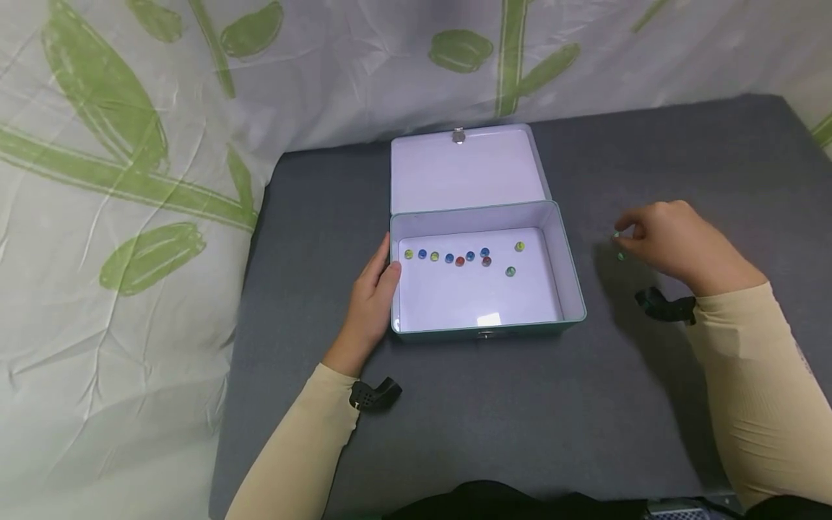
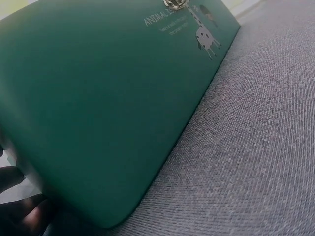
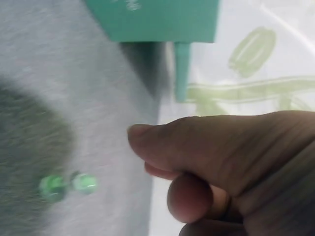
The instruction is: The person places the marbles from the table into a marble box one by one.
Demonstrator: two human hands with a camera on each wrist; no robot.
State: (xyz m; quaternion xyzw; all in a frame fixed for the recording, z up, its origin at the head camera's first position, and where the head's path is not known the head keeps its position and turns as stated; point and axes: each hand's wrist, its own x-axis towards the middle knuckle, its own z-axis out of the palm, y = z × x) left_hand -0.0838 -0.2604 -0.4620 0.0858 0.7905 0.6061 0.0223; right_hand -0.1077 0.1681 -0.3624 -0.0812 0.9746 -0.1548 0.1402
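Note:
A green tin box (image 1: 487, 334) with a white inside stands on the table, its hinged lid (image 1: 468, 170) laid back. Several glass marbles (image 1: 460, 261), blue, yellow-green, red and green, lie on its floor. My left hand (image 1: 367, 303) grips the box's left wall, thumb at the rim and fingers along the outside; dark fingers (image 2: 24, 211) show by the box's corner in the left wrist view. To the right of the box, my right hand (image 1: 682, 245) hovers with thumb and index finger bent and apart. Close to its fingertips, two green marbles (image 3: 52, 188) lie on the table.
Dark grey cloth (image 1: 494, 419) covers the table. A white sheet with green leaf print (image 1: 364, 65) hangs behind and to the left. Black cameras are strapped to both wrists. A dark patterned object (image 1: 679, 514) shows at the bottom edge.

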